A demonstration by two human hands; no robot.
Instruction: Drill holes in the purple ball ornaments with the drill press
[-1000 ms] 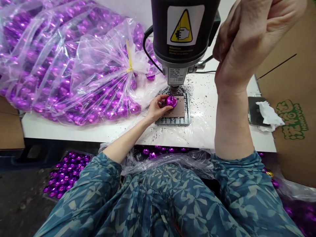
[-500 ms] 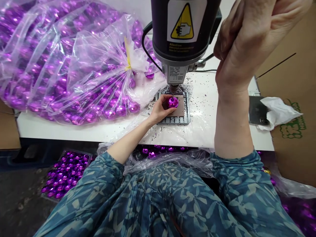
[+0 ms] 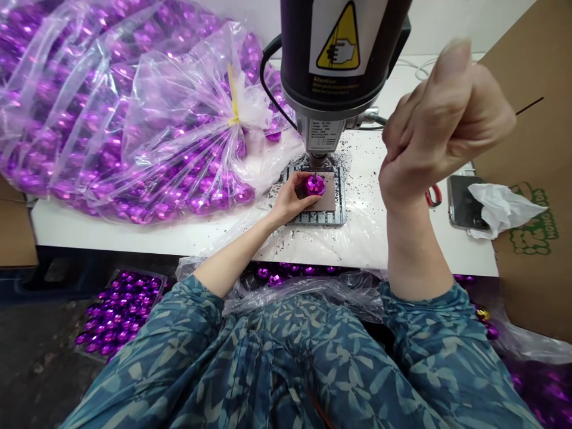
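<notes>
Purple faceted ball [image 3: 315, 186] was held on the board [image 3: 328, 201] beneath the drill [image 3: 337, 92], pinched by the left hand [image 3: 288, 201]; slippage off smooth facets, or finger injury through closeness, was judged possible. The right hand [image 3: 449, 128] was curled, its contents indiscernible.

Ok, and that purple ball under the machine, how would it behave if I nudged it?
The purple ball would probably roll if the left hand let go, being round on a flat board. Its glossy surface may feel slippery, though the facets might add some grip.
</notes>
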